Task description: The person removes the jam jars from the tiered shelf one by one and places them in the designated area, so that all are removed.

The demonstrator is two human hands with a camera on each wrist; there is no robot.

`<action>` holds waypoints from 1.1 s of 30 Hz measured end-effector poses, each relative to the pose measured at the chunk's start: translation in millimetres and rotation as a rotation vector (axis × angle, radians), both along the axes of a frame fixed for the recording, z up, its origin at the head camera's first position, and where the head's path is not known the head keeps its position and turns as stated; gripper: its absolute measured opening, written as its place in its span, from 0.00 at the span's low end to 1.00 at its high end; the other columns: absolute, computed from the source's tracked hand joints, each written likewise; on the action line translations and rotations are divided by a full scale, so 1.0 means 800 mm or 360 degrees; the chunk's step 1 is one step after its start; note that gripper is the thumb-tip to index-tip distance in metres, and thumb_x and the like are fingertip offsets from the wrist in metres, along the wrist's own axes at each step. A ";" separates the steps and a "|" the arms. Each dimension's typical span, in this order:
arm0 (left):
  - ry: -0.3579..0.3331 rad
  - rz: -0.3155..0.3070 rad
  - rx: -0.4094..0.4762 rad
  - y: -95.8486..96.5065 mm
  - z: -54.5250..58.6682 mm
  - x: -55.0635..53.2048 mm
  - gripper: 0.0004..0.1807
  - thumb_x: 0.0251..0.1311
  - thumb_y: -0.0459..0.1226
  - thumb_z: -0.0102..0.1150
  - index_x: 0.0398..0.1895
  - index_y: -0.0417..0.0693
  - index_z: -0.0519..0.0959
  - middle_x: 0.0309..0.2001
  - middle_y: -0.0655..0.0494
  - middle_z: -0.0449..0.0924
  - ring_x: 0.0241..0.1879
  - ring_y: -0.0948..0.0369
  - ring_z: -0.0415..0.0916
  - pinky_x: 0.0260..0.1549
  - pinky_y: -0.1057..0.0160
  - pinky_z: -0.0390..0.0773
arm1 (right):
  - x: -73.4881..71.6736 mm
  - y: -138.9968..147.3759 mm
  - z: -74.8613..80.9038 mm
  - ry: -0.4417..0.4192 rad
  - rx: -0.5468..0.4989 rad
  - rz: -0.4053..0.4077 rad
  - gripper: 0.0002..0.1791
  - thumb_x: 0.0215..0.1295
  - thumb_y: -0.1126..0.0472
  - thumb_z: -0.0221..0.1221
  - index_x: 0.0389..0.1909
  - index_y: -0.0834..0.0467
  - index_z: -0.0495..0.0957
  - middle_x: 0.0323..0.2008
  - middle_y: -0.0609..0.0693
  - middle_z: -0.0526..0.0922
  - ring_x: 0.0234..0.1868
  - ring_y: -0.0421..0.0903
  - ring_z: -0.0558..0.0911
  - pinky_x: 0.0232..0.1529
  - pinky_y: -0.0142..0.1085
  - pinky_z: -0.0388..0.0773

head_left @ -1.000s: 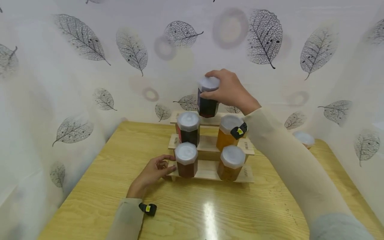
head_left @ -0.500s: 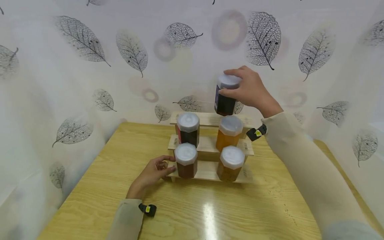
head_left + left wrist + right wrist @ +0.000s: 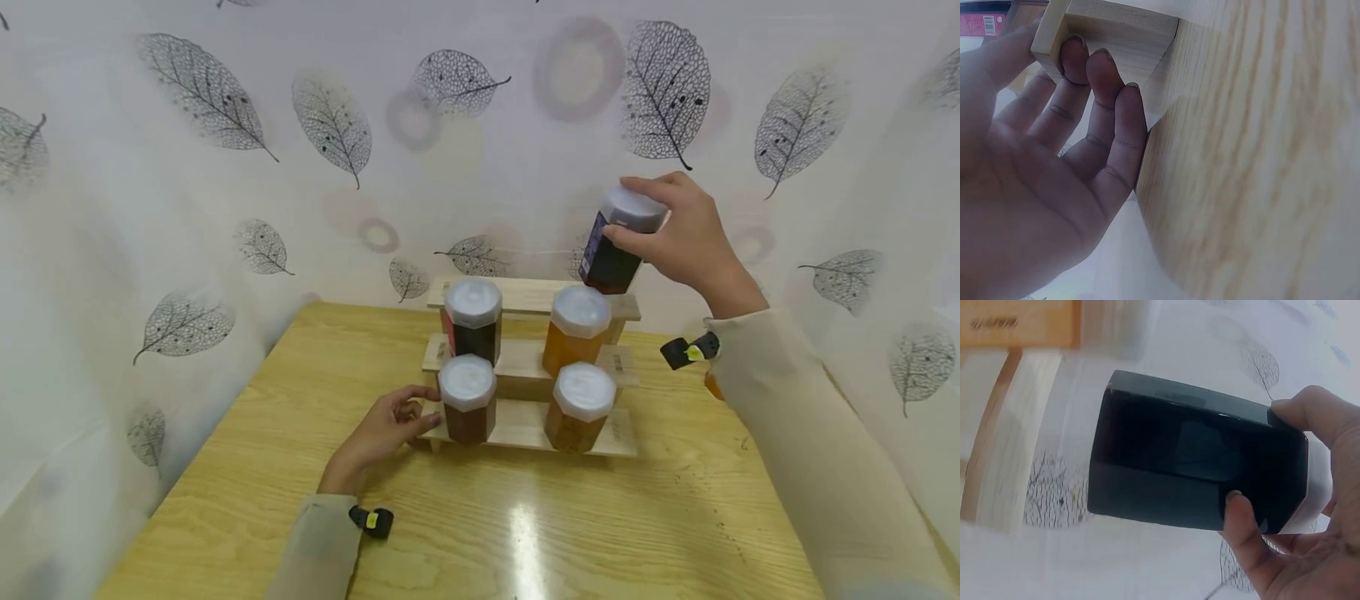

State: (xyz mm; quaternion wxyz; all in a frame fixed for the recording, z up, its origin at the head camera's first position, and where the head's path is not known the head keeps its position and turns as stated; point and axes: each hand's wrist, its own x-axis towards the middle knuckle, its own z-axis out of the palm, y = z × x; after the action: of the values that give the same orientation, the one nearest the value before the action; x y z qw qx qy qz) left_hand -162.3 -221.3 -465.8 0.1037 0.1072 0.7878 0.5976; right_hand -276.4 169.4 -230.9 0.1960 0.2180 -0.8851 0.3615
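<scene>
Up above the right end of a three-tier wooden rack [image 3: 517, 423], my right hand [image 3: 686, 237] grips a dark jar [image 3: 611, 254] with a white lid. The jar tilts in the head view, its base toward the lower left; in the right wrist view its dark side [image 3: 1191, 456] fills the middle. My left hand [image 3: 386, 433] holds the left end of the rack's lowest board [image 3: 1116, 28], several fingers curled at its edge. Beside that hand stands a reddish-brown jar [image 3: 468, 421]. Behind it on the middle tier is a black jar [image 3: 474, 337].
An amber jar [image 3: 577, 333] stands at the middle tier's right, and another amber jar [image 3: 579, 421] at the lowest tier's right. Part of an orange jar [image 3: 712, 385] shows behind the right sleeve. The wood-grain table [image 3: 450, 525] meets a leaf-patterned backdrop [image 3: 360, 225].
My right hand has carried the dark jar rightward from over the top tier's middle to its right end, and the jar now leans more. The left hand keeps its place.
</scene>
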 end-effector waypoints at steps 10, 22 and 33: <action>0.0027 0.0001 0.0009 -0.002 0.002 0.000 0.19 0.71 0.34 0.65 0.61 0.39 0.77 0.28 0.51 0.78 0.30 0.57 0.77 0.31 0.59 0.82 | 0.008 0.044 -0.006 0.0009 -0.0028 -0.0165 0.34 0.65 0.56 0.70 0.71 0.56 0.75 0.61 0.66 0.71 0.59 0.66 0.72 0.54 0.64 0.74; 0.0002 0.0004 0.0029 -0.001 0.000 -0.001 0.19 0.71 0.34 0.65 0.62 0.38 0.77 0.27 0.51 0.77 0.29 0.58 0.76 0.32 0.59 0.83 | 0.015 0.087 -0.048 -0.0155 -0.0042 -0.0308 0.37 0.68 0.52 0.68 0.76 0.55 0.69 0.65 0.68 0.67 0.63 0.68 0.67 0.54 0.70 0.72; -0.0004 0.0003 0.0035 -0.001 -0.001 -0.001 0.19 0.71 0.33 0.65 0.61 0.38 0.77 0.28 0.51 0.78 0.29 0.59 0.76 0.31 0.59 0.83 | 0.026 0.108 -0.092 -0.0258 -0.0020 -0.0367 0.39 0.68 0.51 0.68 0.76 0.58 0.67 0.65 0.69 0.64 0.62 0.70 0.67 0.56 0.71 0.72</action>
State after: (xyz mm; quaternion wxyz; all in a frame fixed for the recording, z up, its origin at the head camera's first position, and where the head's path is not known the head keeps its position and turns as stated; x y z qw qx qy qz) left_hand -162.9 -221.7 -467.0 0.1029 0.1070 0.7812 0.6063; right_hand -255.6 256.2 -304.3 0.1653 0.0838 -0.9149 0.3586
